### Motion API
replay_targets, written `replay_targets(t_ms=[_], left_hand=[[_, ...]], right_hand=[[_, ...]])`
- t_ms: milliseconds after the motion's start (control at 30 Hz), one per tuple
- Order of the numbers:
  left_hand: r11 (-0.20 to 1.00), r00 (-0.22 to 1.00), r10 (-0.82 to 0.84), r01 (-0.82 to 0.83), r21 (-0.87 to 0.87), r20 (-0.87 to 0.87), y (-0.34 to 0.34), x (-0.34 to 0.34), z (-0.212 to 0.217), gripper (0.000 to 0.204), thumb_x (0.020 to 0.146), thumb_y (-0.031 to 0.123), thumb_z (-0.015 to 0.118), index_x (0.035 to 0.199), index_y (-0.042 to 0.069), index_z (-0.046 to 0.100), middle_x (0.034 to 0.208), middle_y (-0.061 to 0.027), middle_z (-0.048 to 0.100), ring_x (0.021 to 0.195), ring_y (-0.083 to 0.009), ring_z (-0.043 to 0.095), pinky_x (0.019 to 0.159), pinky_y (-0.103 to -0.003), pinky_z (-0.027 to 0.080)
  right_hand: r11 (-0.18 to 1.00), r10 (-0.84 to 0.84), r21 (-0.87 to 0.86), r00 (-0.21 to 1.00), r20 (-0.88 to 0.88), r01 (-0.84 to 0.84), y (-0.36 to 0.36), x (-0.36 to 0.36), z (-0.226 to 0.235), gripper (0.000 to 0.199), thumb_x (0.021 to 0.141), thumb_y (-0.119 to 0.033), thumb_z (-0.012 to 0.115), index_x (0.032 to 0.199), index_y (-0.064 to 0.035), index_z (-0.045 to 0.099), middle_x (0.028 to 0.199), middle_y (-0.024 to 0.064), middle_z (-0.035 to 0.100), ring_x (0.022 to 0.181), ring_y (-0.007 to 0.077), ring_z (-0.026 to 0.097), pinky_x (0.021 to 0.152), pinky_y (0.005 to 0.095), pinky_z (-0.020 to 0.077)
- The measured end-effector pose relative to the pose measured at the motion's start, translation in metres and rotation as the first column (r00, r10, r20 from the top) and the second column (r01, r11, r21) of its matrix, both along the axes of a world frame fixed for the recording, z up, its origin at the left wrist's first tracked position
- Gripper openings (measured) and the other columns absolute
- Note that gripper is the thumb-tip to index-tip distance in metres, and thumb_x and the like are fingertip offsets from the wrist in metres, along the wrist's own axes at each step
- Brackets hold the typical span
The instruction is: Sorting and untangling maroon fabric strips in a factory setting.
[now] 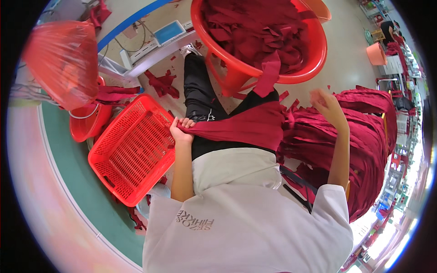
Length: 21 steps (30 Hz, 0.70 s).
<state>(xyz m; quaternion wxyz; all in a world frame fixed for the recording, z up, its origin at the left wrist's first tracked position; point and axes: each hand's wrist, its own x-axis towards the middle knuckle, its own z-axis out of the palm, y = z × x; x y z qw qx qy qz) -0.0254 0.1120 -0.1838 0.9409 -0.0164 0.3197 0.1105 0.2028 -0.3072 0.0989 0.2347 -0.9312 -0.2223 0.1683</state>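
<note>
Pale floor point(350, 38) stretches around us, dotted with scraps point(161, 85) of dark red fabric. Our left hand point(182, 129) is closed on the narrow left end of a red cloth point(241, 129), thumb and fingers pinching it. That cloth lies across our lap, over black trousers point(195, 77), and widens toward the right. Our right hand point(324, 102) is raised beyond its right side, well apart from the left, with fingers loosely bent; it is blurred, and we cannot tell whether they pinch anything. Just beside our left forearm point(183, 168) sits a red slatted basket point(136, 145), its open top facing us. Near our right arm point(340, 150) rises a big pile of long red strips point(355, 159). Ahead of our lap stands a round orange-red tub point(318, 57) full of fabric pieces point(255, 32), one strip point(269, 75) hanging over its near rim toward us. Farther left are a red bucket point(82, 127) and a red plastic bag point(66, 61).
</note>
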Motion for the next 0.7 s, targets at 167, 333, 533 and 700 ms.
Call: replay_targets(t_ms=[167, 333, 533, 700], left_hand=[[0.999, 0.999, -0.007, 0.006, 0.04, 0.036, -0.005, 0.001, 0.006, 0.031, 0.095, 0.031, 0.047, 0.07, 0.013, 0.046, 0.057, 0.0009, 0.034, 0.052, -0.0143, 0.035, 0.059, -0.033, 0.035], [0.999, 0.999, 0.028, -0.027, 0.031, -0.024, -0.01, -0.002, 0.007, 0.031, 0.095, 0.031, 0.048, 0.071, 0.012, 0.047, 0.056, -0.0003, 0.036, 0.052, -0.0158, 0.036, 0.06, -0.033, 0.036], [0.999, 0.999, 0.032, -0.032, 0.022, 0.002, -0.008, -0.002, 0.007, 0.032, 0.094, 0.032, 0.049, 0.07, 0.012, 0.045, 0.055, -0.0007, 0.036, 0.052, -0.0162, 0.036, 0.059, -0.034, 0.036], [0.998, 1.0, -0.001, 0.003, 0.064, -0.025, -0.011, 0.004, 0.011, 0.03, 0.095, 0.03, 0.047, 0.071, 0.012, 0.044, 0.056, -0.0003, 0.034, 0.053, -0.0158, 0.035, 0.06, -0.033, 0.035]], right_hand=[[0.908, 0.406, 0.001, 0.881, 0.244, -0.419, 0.117, 0.003, 0.025, 0.06, 0.075, -0.01, 0.071, 0.131, -0.0072, 0.051, 0.135, 0.0127, 0.05, 0.125, 0.0331, 0.046, 0.106, 0.0401, 0.0364], [0.778, 0.616, -0.229, 0.641, 0.457, -0.584, 0.148, 0.022, -0.003, 0.04, 0.075, -0.012, 0.071, 0.11, -0.0051, 0.055, 0.119, 0.0108, 0.055, 0.114, 0.0304, 0.05, 0.098, 0.0419, 0.0398], [0.861, 0.483, 0.023, 0.83, 0.277, -0.508, 0.166, 0.028, 0.023, 0.021, 0.081, -0.01, 0.067, 0.083, -0.0011, 0.048, 0.074, 0.0098, 0.048, 0.073, 0.0251, 0.049, 0.068, 0.0358, 0.0419], [0.847, 0.368, 0.377, 0.925, 0.091, -0.374, 0.188, 0.029, 0.08, 0.017, 0.092, -0.011, 0.064, 0.087, -0.0001, 0.052, 0.068, -0.0033, 0.045, 0.066, 0.0044, 0.04, 0.06, 0.0236, 0.0357]])
